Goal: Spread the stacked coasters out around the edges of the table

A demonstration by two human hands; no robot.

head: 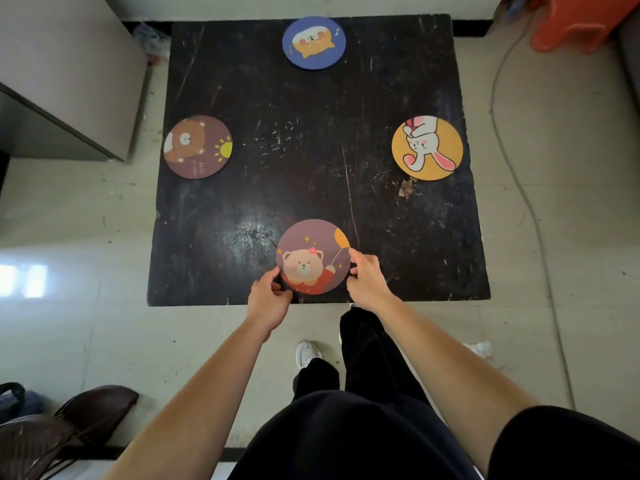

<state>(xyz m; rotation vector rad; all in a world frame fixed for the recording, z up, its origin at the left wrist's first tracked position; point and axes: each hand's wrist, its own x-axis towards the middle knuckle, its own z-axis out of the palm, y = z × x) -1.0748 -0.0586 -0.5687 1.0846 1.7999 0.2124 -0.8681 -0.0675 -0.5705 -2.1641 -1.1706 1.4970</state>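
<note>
A: Near coaster first. Where is it?

B: Mauve bear coaster [313,257], round, bear with a balloon, lying flat on the black tabletop [311,161], close to the near edge, about midway along it.

A: Hands?

B: Both on it. Left hand [268,301] curled, fingertips touching the coaster's lower-left rim. Right hand [367,282] curled, fingers against the right rim. Pinched between the two, one at each side. Whether it is lifted at all off the surface, cannot tell.

A: Other coasters, taken from that one?

B: Three. Brown bear coaster [198,147], sun printed on it, far and to the left of the mauve one, against the left edge. Yellow rabbit coaster [427,148], far and to the right, near the right edge. Blue coaster [314,42], straight beyond it, at the far edge. All flat, all well apart from each other.

A: Surface?

B: Scratched and scuffed, pale chip just nearer than the rabbit coaster.

A: Beyond the tabletop?

B: Pale tiled floor [69,220]. Grey cabinet [65,74] far left of the mauve coaster. Orange plastic stool [581,26] far right. Dark chair [69,424] behind and left. Person's dark trousers and a white shoe [306,353] directly behind.
</note>
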